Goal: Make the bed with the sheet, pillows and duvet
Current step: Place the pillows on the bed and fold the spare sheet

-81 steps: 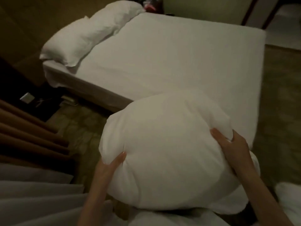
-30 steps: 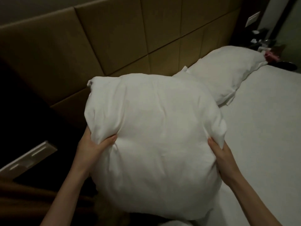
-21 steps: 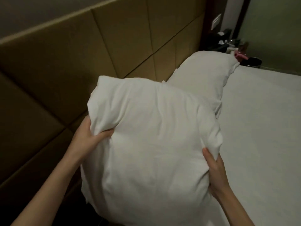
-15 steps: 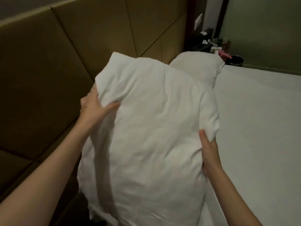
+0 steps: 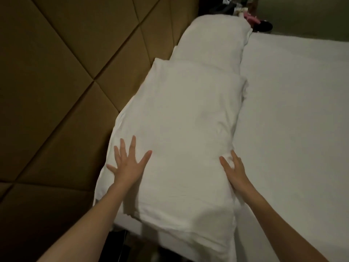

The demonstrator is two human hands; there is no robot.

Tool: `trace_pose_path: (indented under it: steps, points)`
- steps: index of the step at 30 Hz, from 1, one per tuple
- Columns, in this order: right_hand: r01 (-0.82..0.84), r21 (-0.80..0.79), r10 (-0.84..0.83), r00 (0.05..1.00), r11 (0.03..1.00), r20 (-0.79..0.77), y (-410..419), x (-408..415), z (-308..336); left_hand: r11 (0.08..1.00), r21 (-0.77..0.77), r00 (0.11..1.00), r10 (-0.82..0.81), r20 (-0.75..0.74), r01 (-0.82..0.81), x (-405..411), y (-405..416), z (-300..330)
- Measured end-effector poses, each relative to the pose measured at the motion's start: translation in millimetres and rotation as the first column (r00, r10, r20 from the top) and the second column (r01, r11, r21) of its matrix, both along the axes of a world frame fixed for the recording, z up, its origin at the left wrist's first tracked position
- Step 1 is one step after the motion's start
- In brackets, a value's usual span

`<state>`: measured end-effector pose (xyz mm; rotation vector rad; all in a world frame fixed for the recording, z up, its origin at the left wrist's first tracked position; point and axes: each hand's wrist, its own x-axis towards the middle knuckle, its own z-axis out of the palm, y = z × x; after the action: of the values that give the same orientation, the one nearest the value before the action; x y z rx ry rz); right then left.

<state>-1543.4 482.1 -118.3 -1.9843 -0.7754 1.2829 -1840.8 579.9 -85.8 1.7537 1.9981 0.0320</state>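
A person's left hand [image 5: 128,165] lies flat with fingers spread on the near pillow [image 5: 181,133], grasping nothing, while the right hand [image 5: 234,171] rests open against that pillow's right edge, fingers straight. The pillow lies under both hands at the head of the bed, on the white sheet [image 5: 294,120]. Beyond the hands a second pillow [image 5: 213,42] touches its far end. Left of the left hand rises the padded headboard [image 5: 62,87].
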Motion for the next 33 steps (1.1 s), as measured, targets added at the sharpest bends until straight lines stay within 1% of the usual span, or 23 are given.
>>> trace_pose_path:
  steps: [2,3,4,5,6,7,9,10,11,13,16,18,19,20,21,22,23,24,26,28,30,31,33]
  points:
    - [0.064,-0.010,-0.064,0.994,0.998,-0.083,-32.2,-20.3,3.0,0.971,-0.061,0.968,0.237,0.086,-0.232,-13.2,-17.7,-7.3]
    - [0.086,-0.030,-0.089,0.990,0.996,-0.112,-45.7,-30.2,3.8,0.920,-0.119,0.911,0.389,0.137,-0.374,-18.9,-26.4,-9.8]
    - [0.108,-0.048,-0.114,0.983,0.993,-0.143,-57.2,-39.4,5.5,0.843,-0.195,0.828,0.532,0.175,-0.501,-23.2,-34.7,-8.8]
    - [0.128,-0.065,-0.137,0.977,0.990,-0.165,-66.9,-46.9,4.9,0.756,-0.270,0.739,0.648,0.184,-0.596,-29.3,-41.8,-12.9]
    - [0.144,-0.066,-0.153,0.972,0.987,-0.180,-73.0,-53.5,5.7,0.678,-0.337,0.666,0.726,0.168,-0.654,-34.4,-49.1,-15.2]
    - [0.158,-0.054,-0.165,0.969,0.986,-0.183,-76.9,-59.3,8.6,0.604,-0.396,0.598,0.786,0.155,-0.691,-41.3,-55.2,-20.6]
    - [0.202,0.013,-0.197,0.965,0.979,-0.173,-77.5,-68.9,17.4,0.506,-0.490,0.462,0.860,0.218,-0.710,-53.8,-63.7,-27.7]
    - [0.235,0.042,-0.224,0.957,0.971,-0.182,-75.9,-73.0,22.2,0.494,-0.507,0.405,0.869,0.283,-0.707,-58.9,-65.6,-27.8]
    - [0.263,0.073,-0.244,0.949,0.962,-0.199,-73.9,-77.6,27.6,0.505,-0.490,0.373,0.860,0.347,-0.711,-64.6,-66.1,-26.5]
    - [0.295,0.108,-0.264,0.935,0.949,-0.238,-68.6,-87.5,40.9,0.550,-0.408,0.352,0.812,0.465,-0.728,-74.1,-63.5,-18.6]
    - [0.332,0.112,-0.288,0.912,0.937,-0.293,-66.0,-98.6,51.1,0.612,-0.231,0.368,0.690,0.624,-0.756,-87.5,-62.3,-4.3]
    - [0.322,0.083,-0.285,0.911,0.943,-0.297,-71.8,-105.1,47.3,0.633,-0.151,0.407,0.643,0.649,-0.760,-99.7,-65.2,-0.5]
    - [0.303,0.050,-0.279,0.921,0.952,-0.271,-77.6,-107.9,41.9,0.652,-0.155,0.435,0.644,0.629,-0.742,-106.3,-66.3,-3.1]
    - [0.277,-0.003,-0.272,0.939,0.961,-0.213,-85.1,-110.3,35.2,0.677,-0.209,0.459,0.662,0.593,-0.706,-111.2,-68.0,-4.5]
    - [0.253,-0.072,-0.260,0.957,0.965,-0.130,-92.5,-110.9,28.1,0.684,-0.298,0.486,0.701,0.522,-0.666,-113.9,-70.4,-3.5]
    - [0.237,-0.142,-0.246,0.968,0.961,-0.047,-99.6,-110.5,22.0,0.668,-0.381,0.529,0.742,0.413,-0.640,-115.3,-72.5,-4.2]
    - [0.241,-0.195,-0.245,0.969,0.951,0.004,-105.7,-109.2,18.4,0.652,-0.416,0.574,0.757,0.312,-0.634,-115.2,-74.7,-4.7]
    - [0.256,-0.210,-0.260,0.966,0.944,0.009,-110.3,-107.2,16.4,0.670,-0.399,0.625,0.737,0.256,-0.626,-113.4,-77.2,-2.6]
    - [0.277,-0.172,-0.286,0.958,0.946,-0.034,-112.8,-100.4,16.6,0.806,-0.253,0.764,0.589,0.263,-0.535,-105.2,-81.3,6.9]
    - [0.292,-0.119,-0.302,0.950,0.949,-0.084,-105.6,-90.6,20.1,0.926,-0.038,0.891,0.373,0.257,-0.377,-93.8,-75.3,17.6]
    - [0.318,-0.075,-0.325,0.939,0.945,-0.115,-86.9,-77.7,20.2,0.967,0.160,0.964,0.162,0.209,-0.197,-76.1,-59.5,26.3]
    - [0.332,-0.054,-0.336,0.932,0.942,-0.135,-74.4,-70.9,21.9,0.972,0.211,0.979,0.063,0.196,-0.105,-64.4,-47.6,30.0]
    - [0.336,-0.012,-0.333,0.928,0.942,-0.170,-47.6,-57.2,22.5,0.969,0.229,0.973,-0.134,0.186,0.090,-37.1,-22.8,38.6]
